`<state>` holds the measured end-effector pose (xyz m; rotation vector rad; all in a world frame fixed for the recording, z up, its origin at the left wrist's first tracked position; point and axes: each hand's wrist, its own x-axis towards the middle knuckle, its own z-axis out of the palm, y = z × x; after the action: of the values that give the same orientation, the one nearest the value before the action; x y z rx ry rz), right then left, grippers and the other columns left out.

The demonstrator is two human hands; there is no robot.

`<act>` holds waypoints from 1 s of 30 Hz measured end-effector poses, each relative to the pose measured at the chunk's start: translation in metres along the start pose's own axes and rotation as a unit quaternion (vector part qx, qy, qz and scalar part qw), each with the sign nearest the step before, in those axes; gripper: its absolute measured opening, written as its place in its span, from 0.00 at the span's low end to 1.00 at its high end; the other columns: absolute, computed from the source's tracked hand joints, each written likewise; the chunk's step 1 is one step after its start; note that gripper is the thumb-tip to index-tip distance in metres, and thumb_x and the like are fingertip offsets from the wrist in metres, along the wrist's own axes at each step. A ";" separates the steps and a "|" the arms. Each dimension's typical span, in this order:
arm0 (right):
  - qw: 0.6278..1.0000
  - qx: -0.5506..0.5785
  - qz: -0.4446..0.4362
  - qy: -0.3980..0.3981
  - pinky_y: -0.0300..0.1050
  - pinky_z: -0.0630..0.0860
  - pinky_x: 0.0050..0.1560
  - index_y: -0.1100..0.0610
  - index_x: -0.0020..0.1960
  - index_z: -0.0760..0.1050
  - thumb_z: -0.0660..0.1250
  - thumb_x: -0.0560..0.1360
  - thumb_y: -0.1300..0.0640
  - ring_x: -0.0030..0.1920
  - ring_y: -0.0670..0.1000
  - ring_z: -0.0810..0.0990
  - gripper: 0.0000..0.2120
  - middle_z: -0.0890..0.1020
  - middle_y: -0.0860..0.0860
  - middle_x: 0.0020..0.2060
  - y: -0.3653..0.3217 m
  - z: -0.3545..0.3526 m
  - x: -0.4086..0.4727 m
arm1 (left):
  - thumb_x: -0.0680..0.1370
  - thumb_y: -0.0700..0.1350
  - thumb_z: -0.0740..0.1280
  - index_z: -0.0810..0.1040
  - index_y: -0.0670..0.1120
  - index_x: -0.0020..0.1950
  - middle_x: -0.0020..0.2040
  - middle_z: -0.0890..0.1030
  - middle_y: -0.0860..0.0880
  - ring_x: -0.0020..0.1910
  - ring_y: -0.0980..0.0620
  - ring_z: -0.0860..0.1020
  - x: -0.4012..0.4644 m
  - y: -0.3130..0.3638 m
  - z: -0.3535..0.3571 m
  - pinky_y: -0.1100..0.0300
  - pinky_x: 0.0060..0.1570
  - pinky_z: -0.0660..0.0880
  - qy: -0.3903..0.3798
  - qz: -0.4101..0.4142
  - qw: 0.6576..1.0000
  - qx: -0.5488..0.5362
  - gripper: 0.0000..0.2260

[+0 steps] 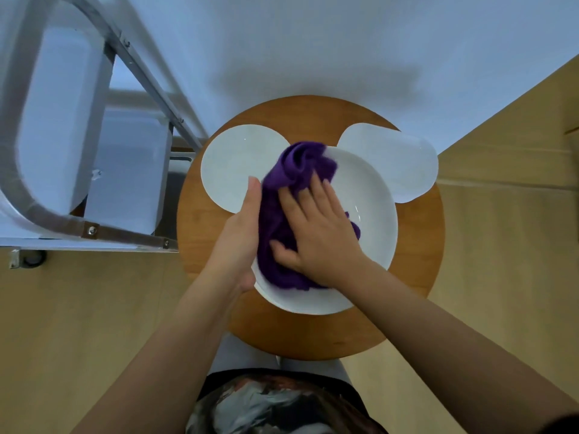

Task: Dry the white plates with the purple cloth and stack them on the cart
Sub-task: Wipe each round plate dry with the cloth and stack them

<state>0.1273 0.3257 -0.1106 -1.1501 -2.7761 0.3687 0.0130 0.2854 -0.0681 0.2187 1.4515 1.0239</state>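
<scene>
Nearest you, your patterned shirt (282, 405) sits just below the round wooden table's (416, 277) near edge. Your left hand (242, 233) cups the rim of the large white plate (372, 214), fingers curled under its left edge. Your right hand (316, 227) lies flat, fingers spread, pressing the purple cloth (294, 170) into that plate. Beyond it, a left plate (232, 164) and a right plate (394, 158) lie partly under the large one. The metal cart (94, 126) stands left, touching the table; bare wooden floor (507, 245) lies to the right.
</scene>
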 end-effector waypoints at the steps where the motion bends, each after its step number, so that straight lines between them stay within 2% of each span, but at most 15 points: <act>1: 0.999 0.007 0.032 0.024 0.56 0.51 0.71 0.60 0.73 0.60 0.55 0.72 0.41 0.71 0.63 0.63 0.35 0.69 0.61 0.69 0.004 -0.001 0.003 | 0.71 0.69 0.56 0.77 0.57 0.53 0.53 0.83 0.49 0.55 0.49 0.80 -0.001 0.000 0.000 0.48 0.56 0.76 -0.008 0.000 1.000 -0.001 0.22; 4: 0.992 -0.004 0.121 0.045 0.57 0.49 0.72 0.60 0.75 0.57 0.55 0.72 0.41 0.72 0.64 0.60 0.37 0.66 0.62 0.71 0.020 -0.005 0.008 | 0.67 0.67 0.60 0.77 0.55 0.58 0.55 0.82 0.47 0.56 0.44 0.80 -0.004 -0.006 -0.002 0.45 0.56 0.77 0.008 0.016 0.998 -0.060 0.25; 9: 0.964 -0.037 0.260 0.041 0.56 0.50 0.70 0.63 0.74 0.58 0.54 0.71 0.45 0.69 0.67 0.65 0.36 0.72 0.64 0.65 0.020 -0.002 -0.017 | 0.64 0.70 0.62 0.77 0.64 0.51 0.56 0.82 0.51 0.57 0.44 0.79 -0.001 -0.003 -0.003 0.39 0.55 0.76 0.049 0.055 0.992 -0.101 0.19; 13: 0.938 0.012 0.344 0.027 0.63 0.58 0.68 0.64 0.73 0.59 0.52 0.70 0.48 0.66 0.71 0.67 0.35 0.72 0.70 0.63 -0.015 0.008 -0.031 | 0.67 0.69 0.62 0.77 0.61 0.52 0.55 0.82 0.51 0.56 0.44 0.79 0.001 -0.004 0.007 0.41 0.54 0.77 0.046 0.044 0.992 -0.112 0.19; 15: 0.938 0.082 0.335 -0.008 0.63 0.57 0.69 0.59 0.76 0.55 0.47 0.73 0.43 0.69 0.70 0.63 0.35 0.66 0.70 0.68 -0.031 0.007 -0.035 | 0.72 0.66 0.60 0.76 0.59 0.49 0.53 0.82 0.51 0.53 0.46 0.80 0.004 -0.006 0.013 0.47 0.51 0.79 0.072 0.028 0.990 -0.115 0.15; 17: 0.943 0.150 0.289 -0.070 0.59 0.51 0.72 0.51 0.77 0.50 0.40 0.72 0.30 0.74 0.65 0.54 0.39 0.57 0.64 0.74 -0.038 0.005 -0.040 | 0.75 0.65 0.58 0.75 0.58 0.49 0.52 0.81 0.50 0.51 0.47 0.80 0.008 -0.006 0.013 0.50 0.50 0.80 0.094 0.012 0.990 -0.107 0.14; 18: 0.947 0.179 0.254 -0.087 0.58 0.52 0.73 0.47 0.76 0.53 0.40 0.70 0.26 0.75 0.63 0.52 0.41 0.57 0.61 0.74 -0.037 0.004 -0.043 | 0.75 0.66 0.57 0.74 0.58 0.50 0.52 0.81 0.49 0.51 0.47 0.80 0.010 -0.005 0.011 0.49 0.51 0.79 0.101 0.009 0.990 -0.102 0.14; 19: 0.952 0.201 0.211 -0.094 0.58 0.55 0.73 0.46 0.74 0.58 0.45 0.69 0.24 0.74 0.62 0.54 0.41 0.60 0.59 0.73 -0.033 0.003 -0.046 | 0.75 0.67 0.57 0.75 0.58 0.51 0.53 0.81 0.49 0.52 0.46 0.80 0.012 -0.002 0.008 0.48 0.52 0.79 0.096 0.000 0.990 -0.103 0.16; 21: 0.972 0.187 0.109 -0.089 0.60 0.65 0.67 0.48 0.66 0.69 0.64 0.67 0.30 0.71 0.63 0.63 0.34 0.69 0.59 0.69 -0.020 0.007 -0.053 | 0.74 0.68 0.58 0.75 0.58 0.58 0.56 0.82 0.48 0.54 0.43 0.80 0.017 0.002 0.001 0.43 0.54 0.77 0.063 -0.026 0.992 -0.110 0.20; 23: 0.991 0.117 0.045 -0.045 0.59 0.74 0.57 0.54 0.57 0.75 0.76 0.64 0.45 0.63 0.64 0.74 0.25 0.77 0.61 0.61 -0.005 0.013 -0.059 | 0.74 0.67 0.60 0.75 0.58 0.62 0.58 0.82 0.48 0.55 0.42 0.80 0.021 0.007 -0.003 0.41 0.55 0.76 0.043 -0.037 0.991 -0.121 0.22; 25: 0.997 0.075 0.017 0.022 0.53 0.78 0.49 0.58 0.49 0.79 0.78 0.61 0.55 0.53 0.62 0.81 0.18 0.82 0.61 0.50 0.007 0.011 -0.060 | 0.75 0.66 0.60 0.75 0.58 0.63 0.59 0.81 0.47 0.57 0.42 0.80 0.025 0.007 -0.005 0.39 0.56 0.75 0.027 -0.037 0.992 -0.120 0.21; 27: 0.993 0.090 -0.010 0.078 0.45 0.76 0.42 0.59 0.45 0.80 0.80 0.60 0.59 0.42 0.57 0.83 0.16 0.83 0.56 0.41 0.014 0.006 -0.062 | 0.76 0.65 0.59 0.76 0.58 0.61 0.58 0.82 0.48 0.56 0.43 0.80 0.024 0.009 -0.005 0.41 0.55 0.76 0.046 -0.032 0.994 -0.098 0.19; 29: 0.981 0.167 -0.010 0.094 0.39 0.75 0.37 0.56 0.45 0.79 0.78 0.61 0.60 0.37 0.49 0.80 0.14 0.81 0.50 0.36 0.015 -0.006 -0.059 | 0.75 0.67 0.58 0.76 0.56 0.61 0.57 0.82 0.48 0.57 0.43 0.79 0.025 0.012 -0.007 0.42 0.56 0.76 0.041 -0.027 0.996 -0.068 0.22; 30: 0.966 0.240 0.030 0.095 0.36 0.75 0.36 0.52 0.46 0.77 0.77 0.62 0.59 0.37 0.44 0.79 0.15 0.80 0.46 0.37 0.012 -0.017 -0.057 | 0.73 0.70 0.57 0.76 0.55 0.60 0.58 0.81 0.47 0.58 0.43 0.79 0.026 0.014 -0.009 0.42 0.57 0.76 0.032 -0.031 0.998 -0.044 0.25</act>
<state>0.1795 0.2966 -0.0977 -1.0773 -2.3061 0.8344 -0.0065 0.3068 -0.0781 0.0764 1.4589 1.0502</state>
